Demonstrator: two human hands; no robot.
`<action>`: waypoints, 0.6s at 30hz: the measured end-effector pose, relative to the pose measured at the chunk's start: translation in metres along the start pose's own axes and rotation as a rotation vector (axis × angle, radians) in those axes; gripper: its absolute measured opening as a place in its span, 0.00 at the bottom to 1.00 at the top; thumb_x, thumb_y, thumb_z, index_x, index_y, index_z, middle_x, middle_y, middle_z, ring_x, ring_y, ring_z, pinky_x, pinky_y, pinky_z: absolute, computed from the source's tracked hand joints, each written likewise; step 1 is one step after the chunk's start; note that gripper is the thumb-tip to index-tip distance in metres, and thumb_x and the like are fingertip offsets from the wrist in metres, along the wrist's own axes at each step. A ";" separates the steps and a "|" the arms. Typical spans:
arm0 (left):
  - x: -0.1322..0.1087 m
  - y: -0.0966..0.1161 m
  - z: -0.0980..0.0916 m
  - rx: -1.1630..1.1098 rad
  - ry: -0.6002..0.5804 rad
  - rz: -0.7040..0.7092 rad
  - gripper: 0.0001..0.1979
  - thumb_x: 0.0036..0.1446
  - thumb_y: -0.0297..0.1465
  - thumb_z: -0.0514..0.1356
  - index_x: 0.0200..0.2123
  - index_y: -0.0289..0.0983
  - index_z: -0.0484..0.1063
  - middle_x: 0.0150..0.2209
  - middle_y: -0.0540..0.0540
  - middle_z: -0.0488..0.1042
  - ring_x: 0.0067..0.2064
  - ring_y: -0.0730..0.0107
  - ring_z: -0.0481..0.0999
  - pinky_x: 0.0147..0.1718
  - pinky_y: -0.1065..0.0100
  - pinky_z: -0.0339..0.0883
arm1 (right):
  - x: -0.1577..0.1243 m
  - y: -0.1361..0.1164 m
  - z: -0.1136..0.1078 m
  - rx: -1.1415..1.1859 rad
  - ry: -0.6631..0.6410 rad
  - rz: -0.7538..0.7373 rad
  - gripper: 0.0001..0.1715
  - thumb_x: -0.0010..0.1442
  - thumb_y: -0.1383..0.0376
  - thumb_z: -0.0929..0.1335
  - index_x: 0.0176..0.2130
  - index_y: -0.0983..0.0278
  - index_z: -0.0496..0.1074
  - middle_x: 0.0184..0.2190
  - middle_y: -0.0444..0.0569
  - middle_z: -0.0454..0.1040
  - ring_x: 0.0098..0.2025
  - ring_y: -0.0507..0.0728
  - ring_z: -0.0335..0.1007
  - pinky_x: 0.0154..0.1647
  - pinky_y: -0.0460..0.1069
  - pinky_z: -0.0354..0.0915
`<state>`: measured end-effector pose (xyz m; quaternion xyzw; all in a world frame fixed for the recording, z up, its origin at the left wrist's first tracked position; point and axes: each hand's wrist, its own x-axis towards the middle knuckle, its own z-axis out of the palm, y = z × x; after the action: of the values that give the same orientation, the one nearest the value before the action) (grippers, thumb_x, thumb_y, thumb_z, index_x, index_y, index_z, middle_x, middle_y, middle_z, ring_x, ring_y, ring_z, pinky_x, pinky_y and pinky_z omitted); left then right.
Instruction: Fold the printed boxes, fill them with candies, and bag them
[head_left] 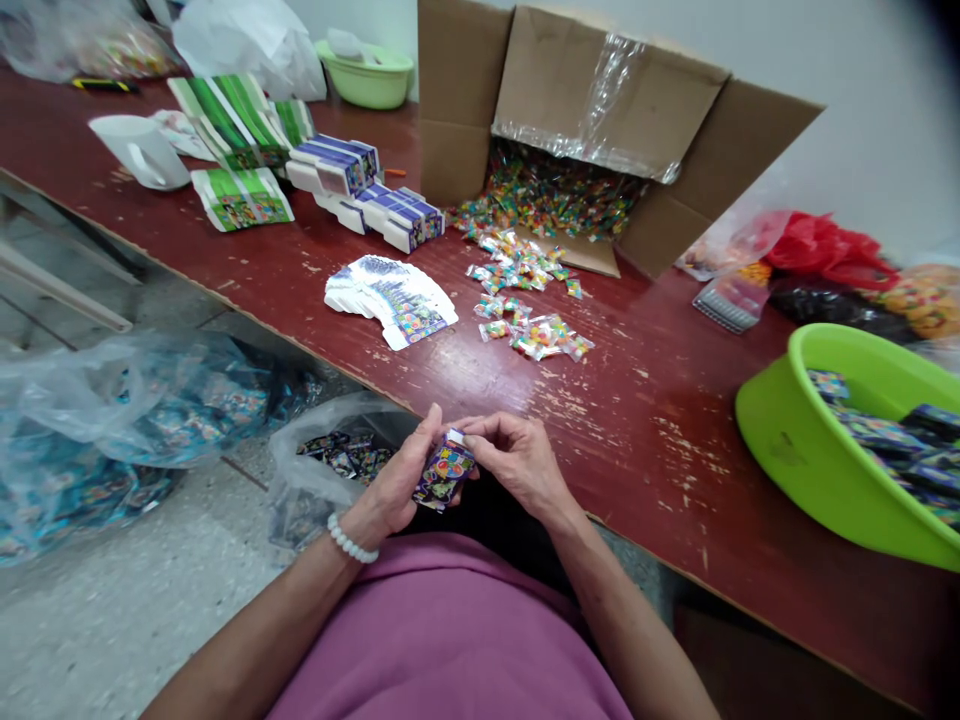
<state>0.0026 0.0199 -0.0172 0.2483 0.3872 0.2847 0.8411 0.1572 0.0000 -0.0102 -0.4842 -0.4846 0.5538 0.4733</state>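
Scuffed dark-red tabletop [660, 420], cutting diagonally across the frame. Upper centre-right: big cardboard box [611, 95] with open flaps and a spill of small wrapped sweets. Far right: lime-green basin [772, 470] with dark printed packs inside. Left, on the floor: clear bag of blue packs [214, 400]; nearer centre, smaller clear bag [300, 490] with dark packs, just beside the tabletop edge. Upper left: green carton bundles [232, 115], then purple-and-white carton bundles [337, 165], next to a white mug [131, 150]. Centre: fan of flat cartons [394, 290], with wrapped sweets [544, 335] in loose heaps to its right.

Lower centre: left grip [405, 470], closed round the small carton [444, 470] from the side; right grip [521, 455], pinched at its upper end by the white flap [455, 436]. Held in front of the body, near the tabletop edge, not on it.

Looks light: thin printed card, probably slightly slick, fairly stiff along the folds but easy to dent on the broad faces. Best held by the long side edges, with only a light pinch at the flap. Purple print with bright motifs; no brand or lettering legible, too small and blurred.
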 end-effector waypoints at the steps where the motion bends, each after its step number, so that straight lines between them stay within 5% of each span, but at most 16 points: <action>1: 0.000 0.000 0.000 -0.004 0.001 -0.003 0.32 0.64 0.53 0.51 0.55 0.33 0.74 0.28 0.42 0.79 0.20 0.71 0.73 0.16 0.73 0.68 | -0.001 0.000 0.000 -0.030 -0.001 -0.023 0.07 0.58 0.63 0.72 0.31 0.64 0.75 0.40 0.51 0.81 0.31 0.53 0.75 0.28 0.47 0.70; 7: -0.002 0.003 -0.005 -0.034 0.054 0.041 0.20 0.58 0.42 0.63 0.50 0.37 0.77 0.30 0.47 0.78 0.23 0.70 0.74 0.16 0.71 0.70 | -0.008 -0.001 -0.004 -0.232 -0.101 -0.139 0.08 0.65 0.62 0.67 0.37 0.60 0.78 0.43 0.49 0.79 0.46 0.57 0.75 0.47 0.53 0.70; 11: 0.000 -0.003 -0.011 -0.002 0.092 0.108 0.20 0.55 0.38 0.65 0.49 0.37 0.78 0.36 0.45 0.79 0.23 0.72 0.73 0.17 0.72 0.67 | -0.011 0.006 0.006 -0.481 -0.039 -0.268 0.09 0.63 0.65 0.69 0.44 0.58 0.76 0.49 0.51 0.75 0.54 0.60 0.69 0.58 0.58 0.63; 14: -0.001 -0.006 -0.022 0.133 0.163 0.184 0.22 0.54 0.39 0.65 0.50 0.36 0.77 0.38 0.44 0.80 0.27 0.70 0.76 0.21 0.73 0.67 | -0.011 0.012 0.013 -0.685 -0.046 -0.256 0.13 0.60 0.66 0.70 0.46 0.56 0.75 0.51 0.51 0.73 0.54 0.63 0.67 0.55 0.60 0.62; 18: -0.015 0.008 -0.055 0.527 0.382 0.291 0.24 0.57 0.45 0.60 0.52 0.38 0.75 0.39 0.44 0.80 0.34 0.62 0.78 0.28 0.69 0.68 | -0.003 0.014 0.003 -0.585 -0.005 -0.182 0.11 0.60 0.66 0.69 0.44 0.58 0.75 0.49 0.51 0.72 0.41 0.57 0.71 0.46 0.54 0.67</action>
<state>-0.0511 0.0267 -0.0361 0.4515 0.5581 0.3333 0.6112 0.1537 -0.0046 -0.0239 -0.5532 -0.6660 0.3471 0.3603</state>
